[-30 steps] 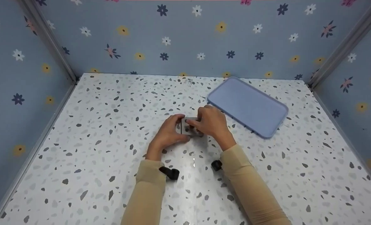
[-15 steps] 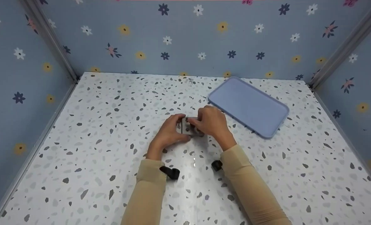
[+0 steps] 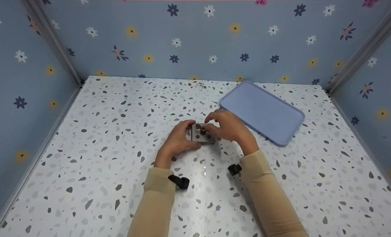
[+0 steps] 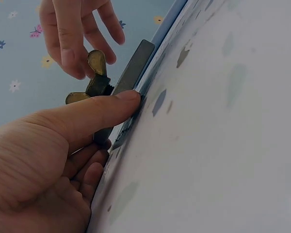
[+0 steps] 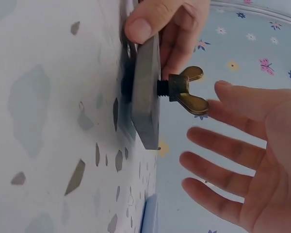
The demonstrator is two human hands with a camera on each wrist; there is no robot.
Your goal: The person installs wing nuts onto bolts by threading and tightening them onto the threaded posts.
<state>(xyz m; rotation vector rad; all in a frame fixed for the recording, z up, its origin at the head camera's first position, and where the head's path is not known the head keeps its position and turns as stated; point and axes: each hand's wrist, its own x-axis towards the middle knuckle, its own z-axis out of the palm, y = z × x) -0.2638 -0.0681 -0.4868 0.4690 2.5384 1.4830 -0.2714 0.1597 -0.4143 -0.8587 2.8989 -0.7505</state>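
A small grey metal plate (image 3: pixel 204 139) with several holes lies on the speckled tabletop. My left hand (image 3: pixel 177 141) grips its left side, thumb on the near edge and fingers on the far edge. Out of the plate's face stands a dark threaded shaft, topped by a brass wing nut (image 5: pixel 178 87); a gap with bare thread shows between nut and plate. Beside the wing nut, my right hand (image 3: pixel 231 126) hovers with its fingers loosely spread. In the right wrist view the thumb and index finger are close to one wing, not visibly pinching it.
A pale blue rectangular tray (image 3: pixel 263 110) lies at an angle behind and right of the hands. Flowered wall panels (image 3: pixel 195 42) enclose the back and both sides of the table. A black wrist camera mount (image 3: pixel 180 182) sticks out from each sleeve.
My right hand has loosened from the wing nut and drawn back a little to the right, uncovering the nut. My left hand and the plate stay in place.
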